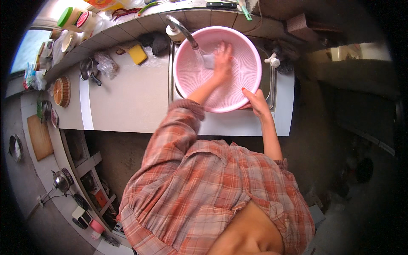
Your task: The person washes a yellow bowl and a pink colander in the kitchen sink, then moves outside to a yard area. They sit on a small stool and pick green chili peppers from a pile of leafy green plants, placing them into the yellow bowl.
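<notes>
A large pink plastic colander (191,91) is tilted over the metal sink (271,98), its hollow facing me. From the curved chrome faucet (188,35), water runs into it. My left hand (223,62) lies against the colander's ribbed inner wall, blurred, with the fingers apart. Beside that hand, under the stream, is a pale whitish patch (208,61); I cannot tell whether it is water or an object. My right hand (257,101) grips the colander's lower right rim, thumb inside and fingers beneath.
Left of the sink, the counter (127,102) holds a yellow sponge (137,54), a crumpled plastic bag (106,65), a small pan (87,70) and a wicker basket (61,91). A white tap handle (273,60) stands right of the colander. A black-handled knife (221,5) lies on the back ledge.
</notes>
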`<state>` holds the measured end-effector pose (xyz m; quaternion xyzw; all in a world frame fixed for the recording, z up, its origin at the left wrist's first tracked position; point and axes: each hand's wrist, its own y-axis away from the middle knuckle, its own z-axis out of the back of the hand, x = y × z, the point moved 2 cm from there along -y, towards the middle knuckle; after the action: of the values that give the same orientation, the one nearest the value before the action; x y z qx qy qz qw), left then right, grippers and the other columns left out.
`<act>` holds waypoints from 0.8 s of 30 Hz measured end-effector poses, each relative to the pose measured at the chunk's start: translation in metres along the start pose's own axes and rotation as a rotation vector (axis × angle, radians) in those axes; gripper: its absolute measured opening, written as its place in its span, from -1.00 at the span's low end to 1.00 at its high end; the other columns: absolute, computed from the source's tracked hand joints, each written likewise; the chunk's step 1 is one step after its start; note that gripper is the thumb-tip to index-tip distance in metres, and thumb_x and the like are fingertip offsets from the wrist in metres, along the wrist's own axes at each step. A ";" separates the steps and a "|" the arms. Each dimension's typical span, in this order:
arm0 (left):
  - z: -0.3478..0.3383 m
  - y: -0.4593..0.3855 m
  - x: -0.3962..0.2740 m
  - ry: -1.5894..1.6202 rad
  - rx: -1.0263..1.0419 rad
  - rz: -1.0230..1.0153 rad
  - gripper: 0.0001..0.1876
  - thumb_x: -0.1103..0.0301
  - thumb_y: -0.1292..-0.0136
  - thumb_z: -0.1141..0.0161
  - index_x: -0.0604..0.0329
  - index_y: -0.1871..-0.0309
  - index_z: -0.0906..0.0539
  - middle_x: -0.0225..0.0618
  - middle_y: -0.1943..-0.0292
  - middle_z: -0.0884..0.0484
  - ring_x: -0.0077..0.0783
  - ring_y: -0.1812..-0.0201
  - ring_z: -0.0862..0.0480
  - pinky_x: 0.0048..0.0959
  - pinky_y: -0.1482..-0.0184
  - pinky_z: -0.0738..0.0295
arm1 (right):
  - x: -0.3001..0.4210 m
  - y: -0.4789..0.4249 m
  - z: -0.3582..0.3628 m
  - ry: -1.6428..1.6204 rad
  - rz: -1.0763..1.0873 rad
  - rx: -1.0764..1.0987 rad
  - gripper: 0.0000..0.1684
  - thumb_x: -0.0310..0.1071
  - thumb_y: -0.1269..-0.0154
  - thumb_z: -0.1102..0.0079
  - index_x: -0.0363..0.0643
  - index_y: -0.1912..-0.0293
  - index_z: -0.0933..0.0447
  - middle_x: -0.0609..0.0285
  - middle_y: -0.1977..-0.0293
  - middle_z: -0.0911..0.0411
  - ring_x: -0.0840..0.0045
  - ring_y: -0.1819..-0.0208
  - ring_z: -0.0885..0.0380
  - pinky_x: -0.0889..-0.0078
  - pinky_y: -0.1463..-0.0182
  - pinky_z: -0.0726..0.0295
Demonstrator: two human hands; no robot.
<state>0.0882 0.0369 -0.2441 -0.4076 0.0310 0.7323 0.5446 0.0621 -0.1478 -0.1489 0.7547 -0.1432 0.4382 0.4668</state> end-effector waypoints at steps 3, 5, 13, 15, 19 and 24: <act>-0.024 0.033 -0.053 0.427 0.188 0.007 -0.54 0.46 -0.31 0.17 0.17 -0.31 -0.23 0.11 -0.27 -0.22 -0.01 -0.36 -0.13 -0.07 -0.34 0.11 | 0.004 -0.008 0.006 -0.011 0.062 -0.039 -0.59 -0.26 -0.23 -0.11 -0.50 0.16 -0.41 -0.02 0.38 -0.54 0.36 0.52 -0.60 0.34 0.60 -0.67; -0.013 0.062 -0.066 0.779 0.591 0.013 -0.56 0.39 -0.30 0.08 0.17 -0.26 -0.29 0.08 -0.14 -0.39 0.00 -0.20 -0.38 -0.29 -0.20 -0.25 | 0.004 -0.009 0.030 0.015 0.086 -0.102 -0.55 -0.23 -0.24 -0.11 -0.50 0.11 -0.39 -0.04 0.36 -0.54 0.34 0.50 -0.61 0.35 0.61 -0.67; 0.067 0.057 0.001 -0.131 0.487 -0.453 -0.73 0.44 0.02 -0.11 0.21 0.18 -0.54 -0.06 -0.06 -0.45 -0.09 0.04 -0.52 -0.25 -0.02 -0.42 | 0.016 0.009 0.064 0.174 0.263 -0.326 -0.56 -0.28 -0.24 -0.08 -0.54 0.10 -0.40 -0.08 0.33 -0.54 0.34 0.47 -0.61 0.36 0.60 -0.64; 0.081 0.030 -0.005 -0.364 0.382 -0.512 -0.62 0.46 0.02 -0.14 0.17 0.05 -0.48 -0.04 -0.17 -0.33 -0.07 0.00 -0.50 -0.22 -0.01 -0.42 | -0.002 -0.003 0.079 0.307 0.455 -0.383 -0.57 -0.30 -0.22 -0.10 -0.56 0.12 -0.41 -0.07 0.32 -0.54 0.31 0.41 -0.61 0.33 0.48 -0.66; 0.070 0.013 0.026 -0.137 0.455 -0.114 -0.52 0.61 -0.01 0.00 0.07 -0.08 -0.44 -0.02 -0.29 -0.18 0.04 -0.05 -0.47 -0.19 -0.09 -0.40 | 0.044 0.029 0.040 0.443 0.291 -0.515 -0.59 -0.31 -0.20 -0.11 -0.50 0.09 -0.43 -0.14 0.28 -0.55 0.20 0.26 -0.60 0.24 0.16 -0.57; 0.029 0.023 0.056 -0.131 0.167 0.222 -0.58 0.48 -0.14 -0.03 0.29 -0.12 -0.37 0.06 -0.23 -0.27 0.04 -0.12 -0.43 -0.22 -0.17 -0.32 | 0.069 0.053 0.017 0.800 0.354 -0.731 -0.56 -0.31 -0.20 -0.08 -0.35 -0.03 -0.40 -0.22 0.23 -0.54 0.11 0.19 -0.58 0.16 0.04 -0.50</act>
<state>0.0485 0.0849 -0.2697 -0.3063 0.1012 0.8081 0.4930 0.0778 -0.1761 -0.0667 0.2840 -0.2219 0.6832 0.6351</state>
